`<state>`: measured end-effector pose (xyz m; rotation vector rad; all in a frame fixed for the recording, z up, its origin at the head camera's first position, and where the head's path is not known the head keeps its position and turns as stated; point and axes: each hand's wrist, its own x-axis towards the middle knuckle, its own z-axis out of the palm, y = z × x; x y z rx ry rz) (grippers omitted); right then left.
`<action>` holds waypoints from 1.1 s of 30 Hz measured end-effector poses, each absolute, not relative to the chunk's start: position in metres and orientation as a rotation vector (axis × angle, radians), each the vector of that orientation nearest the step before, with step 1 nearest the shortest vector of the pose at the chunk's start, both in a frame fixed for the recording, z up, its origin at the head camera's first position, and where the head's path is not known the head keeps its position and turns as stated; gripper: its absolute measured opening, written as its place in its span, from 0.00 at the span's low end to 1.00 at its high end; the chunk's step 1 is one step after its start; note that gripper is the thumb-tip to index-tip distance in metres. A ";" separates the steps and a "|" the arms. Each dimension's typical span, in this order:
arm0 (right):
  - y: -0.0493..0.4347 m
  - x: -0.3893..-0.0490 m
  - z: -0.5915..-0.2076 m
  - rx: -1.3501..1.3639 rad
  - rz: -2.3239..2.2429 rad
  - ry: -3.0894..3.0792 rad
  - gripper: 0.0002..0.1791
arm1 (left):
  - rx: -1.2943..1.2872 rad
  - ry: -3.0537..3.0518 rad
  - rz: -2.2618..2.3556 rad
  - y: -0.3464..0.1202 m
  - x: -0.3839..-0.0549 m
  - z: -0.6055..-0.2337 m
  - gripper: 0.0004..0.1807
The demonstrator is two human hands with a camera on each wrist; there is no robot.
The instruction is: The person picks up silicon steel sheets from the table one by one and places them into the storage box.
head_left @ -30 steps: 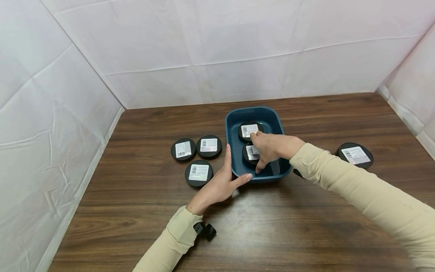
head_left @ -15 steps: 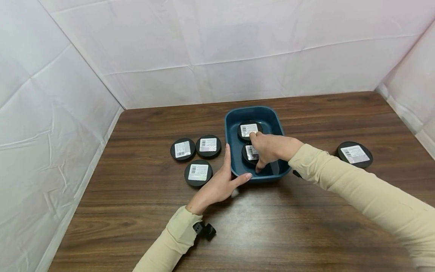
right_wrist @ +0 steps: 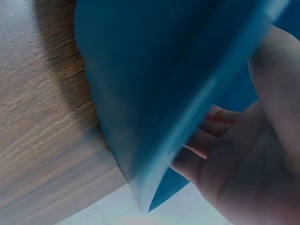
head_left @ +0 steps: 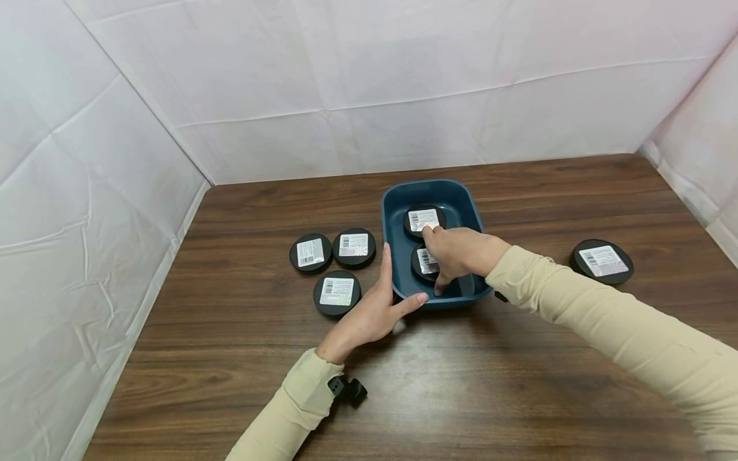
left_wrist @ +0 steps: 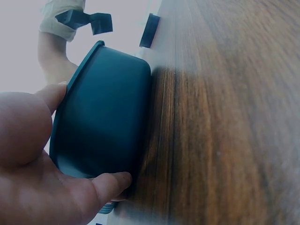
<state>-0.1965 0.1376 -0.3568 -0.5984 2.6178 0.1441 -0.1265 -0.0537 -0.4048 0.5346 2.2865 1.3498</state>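
My right hand (head_left: 461, 251) reaches into a blue plastic bin (head_left: 473, 211). Its thumb and fingers grip a flat black round container with a white barcode label (head_left: 425, 261), which lies near the bin's front end. Behind it in the bin lies a like black container (head_left: 423, 221), with the fingertips over its label's lower edge. The left hand (head_left: 371, 310) stays at the bin's front left corner, fingers straight along the outer side and thumb on the front rim. In the left wrist view, its thumb and fingers rest against the bin's wall (left_wrist: 101, 112). The bin's rim (right_wrist: 187, 117) hides part of the right hand's grip.
To the left of the bin, three more black round containers (head_left: 354, 248) lie label up on the brown wooden table (head_left: 230, 307). Another labelled container (head_left: 601, 262) is at the right, beyond the right sleeve. White cloth walls (head_left: 369, 96) close off the back and sides.
The right hand and sleeve have shifted very slightly to the left, with the grip unchanged. The left hand, the bin and the containers on the table have stayed in place.
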 end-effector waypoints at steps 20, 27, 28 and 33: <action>0.138 -0.190 -0.345 -0.466 0.020 2.594 0.65 | 0.528 2.294 1.336 -0.054 -0.127 -0.403 0.57; 0.150 -0.189 -0.320 -0.472 -0.255 2.615 0.58 | 0.526 2.294 1.324 -0.053 -0.128 -0.404 0.57; 0.151 -0.188 -0.318 -0.501 -0.259 2.637 0.56 | 0.523 2.294 1.323 -0.053 -0.128 -0.404 0.57; 0.157 -0.183 -0.315 -0.658 -0.218 2.798 0.49 | 0.505 2.298 1.310 -0.053 -0.127 -0.403 0.57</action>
